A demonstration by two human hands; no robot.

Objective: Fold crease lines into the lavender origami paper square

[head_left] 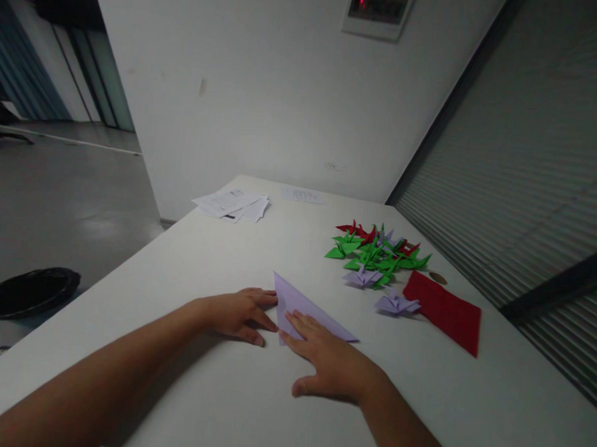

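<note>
A lilac sheet of paper (308, 308), folded into a triangle, lies flat on the white table (226, 260). My left hand (238, 314) rests palm down at the triangle's left edge, fingertips touching the fold. My right hand (328, 362) lies flat on the triangle's near side, its fingers pressing the paper down. Neither hand grips anything.
A pile of folded paper cranes (377, 254) in green, red and lilac sits to the right, with a red sheet (447, 311) beside it. White printed papers (232, 203) lie at the far edge near the wall. A black bin (27, 293) stands on the floor at the left.
</note>
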